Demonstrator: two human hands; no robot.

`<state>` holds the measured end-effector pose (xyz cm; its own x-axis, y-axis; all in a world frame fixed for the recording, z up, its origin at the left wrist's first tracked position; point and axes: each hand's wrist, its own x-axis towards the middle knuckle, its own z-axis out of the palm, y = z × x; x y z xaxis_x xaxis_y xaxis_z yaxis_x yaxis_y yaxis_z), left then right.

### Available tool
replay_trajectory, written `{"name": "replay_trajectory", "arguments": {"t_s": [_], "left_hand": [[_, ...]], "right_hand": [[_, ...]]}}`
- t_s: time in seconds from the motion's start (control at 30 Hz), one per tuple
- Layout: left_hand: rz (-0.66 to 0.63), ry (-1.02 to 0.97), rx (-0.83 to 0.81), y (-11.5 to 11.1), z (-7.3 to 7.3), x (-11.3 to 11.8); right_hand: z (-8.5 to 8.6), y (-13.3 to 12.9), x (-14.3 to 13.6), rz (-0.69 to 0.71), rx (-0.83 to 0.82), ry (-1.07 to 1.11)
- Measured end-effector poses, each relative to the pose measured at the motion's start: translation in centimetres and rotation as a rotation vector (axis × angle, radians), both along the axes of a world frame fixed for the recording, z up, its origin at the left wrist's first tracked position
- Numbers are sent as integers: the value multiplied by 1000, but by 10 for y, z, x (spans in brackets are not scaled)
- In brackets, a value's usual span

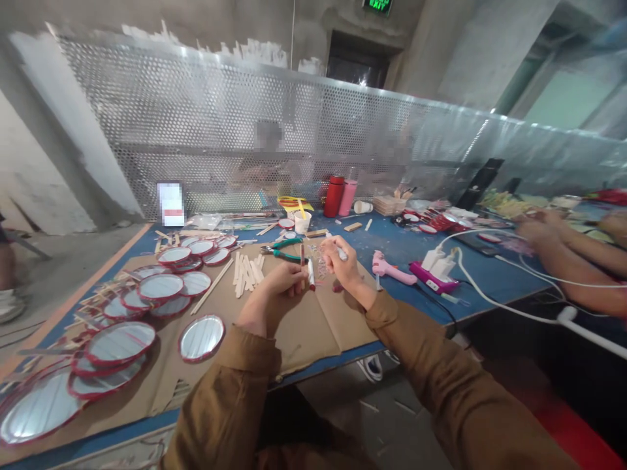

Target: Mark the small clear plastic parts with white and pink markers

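Observation:
My left hand [281, 279] is closed around a thin stick-like tool with a red-and-white tip [310, 274], held upright over the brown cardboard sheet [304, 326]. My right hand [340, 258] is raised beside it, pinching a small pale piece [342, 254] between its fingers. Both hands nearly touch above the cardboard. A pile of flat wooden sticks [247, 271] lies just left of my left hand. Green-handled pliers [284, 250] rest behind the hands.
Several round red-rimmed mirrors [161, 286] cover the left of the blue table [416, 251]. A pink glue gun [389, 269], a white power strip [438, 267] with cables, red and pink bottles [339, 196] and another person's arms [563, 245] lie to the right. A perforated metal screen [245, 117] backs the table.

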<state>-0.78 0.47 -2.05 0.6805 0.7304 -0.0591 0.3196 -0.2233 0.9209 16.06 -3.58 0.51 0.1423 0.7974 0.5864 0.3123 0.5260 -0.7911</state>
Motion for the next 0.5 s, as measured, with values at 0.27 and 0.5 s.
{"name": "replay_trajectory", "arguments": {"t_s": [0.27, 0.5], "left_hand": [[22, 16, -3, -8, 11, 1], [31, -8, 8, -10, 11, 0]], "right_hand": [[-5, -16, -4, 79, 39, -173], [-6, -23, -8, 118, 87, -279]]}}
